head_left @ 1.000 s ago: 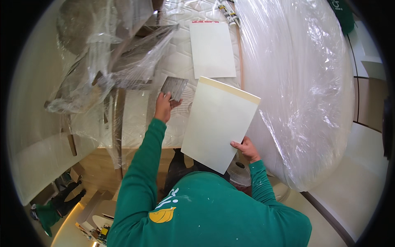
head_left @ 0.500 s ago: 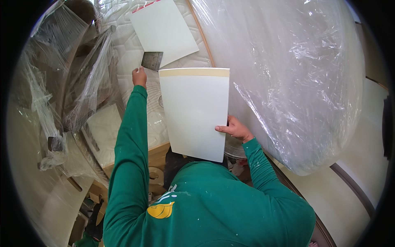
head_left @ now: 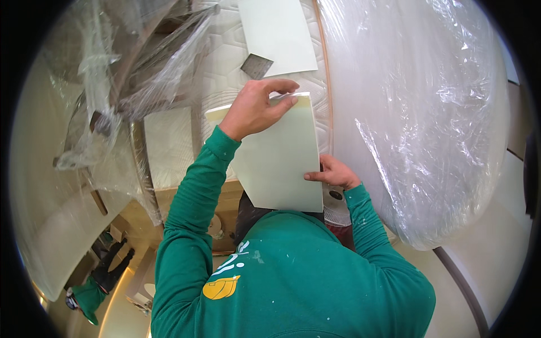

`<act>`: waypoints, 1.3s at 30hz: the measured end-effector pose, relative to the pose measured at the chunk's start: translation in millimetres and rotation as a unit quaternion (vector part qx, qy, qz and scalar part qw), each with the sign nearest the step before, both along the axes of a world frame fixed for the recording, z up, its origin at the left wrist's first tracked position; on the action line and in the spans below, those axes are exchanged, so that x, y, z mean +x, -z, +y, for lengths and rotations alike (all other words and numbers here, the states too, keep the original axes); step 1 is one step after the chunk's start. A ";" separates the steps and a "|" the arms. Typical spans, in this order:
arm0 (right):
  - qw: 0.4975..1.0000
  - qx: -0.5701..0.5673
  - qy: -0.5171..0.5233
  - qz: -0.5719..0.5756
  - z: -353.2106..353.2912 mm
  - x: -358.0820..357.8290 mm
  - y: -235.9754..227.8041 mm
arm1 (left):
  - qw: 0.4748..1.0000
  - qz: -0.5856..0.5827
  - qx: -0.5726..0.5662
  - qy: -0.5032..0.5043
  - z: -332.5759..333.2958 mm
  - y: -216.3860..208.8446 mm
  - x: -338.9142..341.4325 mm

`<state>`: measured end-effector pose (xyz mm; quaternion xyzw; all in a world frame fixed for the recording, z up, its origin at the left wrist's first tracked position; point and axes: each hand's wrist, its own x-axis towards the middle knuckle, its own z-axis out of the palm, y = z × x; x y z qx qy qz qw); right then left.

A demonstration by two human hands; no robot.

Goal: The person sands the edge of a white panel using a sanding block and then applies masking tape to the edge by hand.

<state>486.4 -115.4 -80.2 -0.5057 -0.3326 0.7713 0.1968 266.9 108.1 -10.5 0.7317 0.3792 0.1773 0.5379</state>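
A white rectangular panel (head_left: 282,163) with a pale yellow band along its far edge is held in front of my chest. My right hand (head_left: 332,173) grips its right edge, thumb on top and fingers beneath. My left hand (head_left: 256,107) is at the far edge, over the band. Its thumb and fingers are bent in a pinch near the far right corner; a thin whitish bit shows between them, too small to name. Beyond the panel, a dark grey square piece (head_left: 257,66) lies beside a second white panel (head_left: 279,34) on a quilted mattress (head_left: 222,73).
A large plastic-wrapped padded item (head_left: 422,124) stands on the right. Plastic-draped furniture (head_left: 112,101) fills the left, with a wooden edge (head_left: 186,197) below the mattress. Near my right forearm is a round, ribbed clear object (head_left: 336,209). Another person (head_left: 93,293) is at the lower left.
My left hand has moved from left of the panel onto its far edge. The panel has shifted slightly right, still in my right hand. The view has turned, bringing another person into fuller sight.
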 end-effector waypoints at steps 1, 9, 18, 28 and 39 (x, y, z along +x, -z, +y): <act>1.000 0.003 -0.019 -0.002 2.6 -3.5 -2.7 | 1.000 -0.005 -0.016 0.000 -2.8 -1.4 -7.5; 0.988 0.061 -0.144 0.012 28.0 -32.2 -36.9 | 0.993 -0.027 -0.045 -0.108 -35.6 -34.2 -65.5; 0.937 0.183 -0.292 -0.051 48.2 -61.1 -68.3 | 0.981 -0.039 0.023 -0.191 -79.1 -81.2 -121.5; 0.869 0.306 -0.388 -0.024 116.7 -140.5 -127.6 | 0.865 0.236 0.151 -0.417 -157.5 -148.2 -240.2; 0.939 0.169 -0.258 0.152 55.5 -275.1 -33.0 | 0.837 0.389 0.241 -0.300 -93.4 -94.3 -329.9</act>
